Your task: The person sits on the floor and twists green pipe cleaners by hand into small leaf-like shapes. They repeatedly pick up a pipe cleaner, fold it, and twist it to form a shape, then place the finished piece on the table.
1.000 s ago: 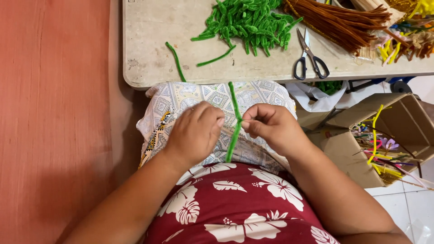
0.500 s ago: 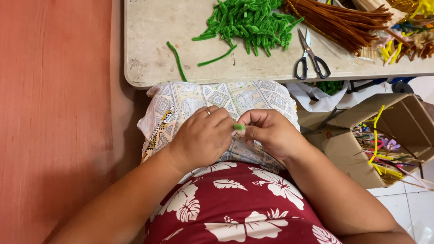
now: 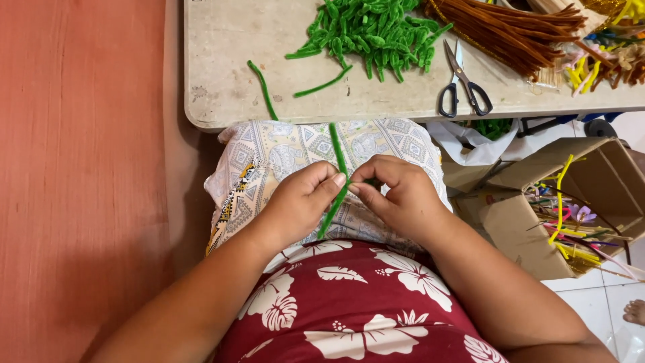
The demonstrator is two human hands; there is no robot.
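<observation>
The green pipe cleaner (image 3: 338, 173), hidden half a second earlier, stands out again over the lap, pinched by left hand (image 3: 302, 202) and right hand (image 3: 402, 195); a loose pinch could let it slip.

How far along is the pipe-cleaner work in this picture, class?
Done: a heap of cut green pieces lies on the table near the scissors. In hand: the left hand and right hand pinch one green pipe cleaner over the lap. Left: two loose green stems and the brown bundle lie untouched.
</observation>
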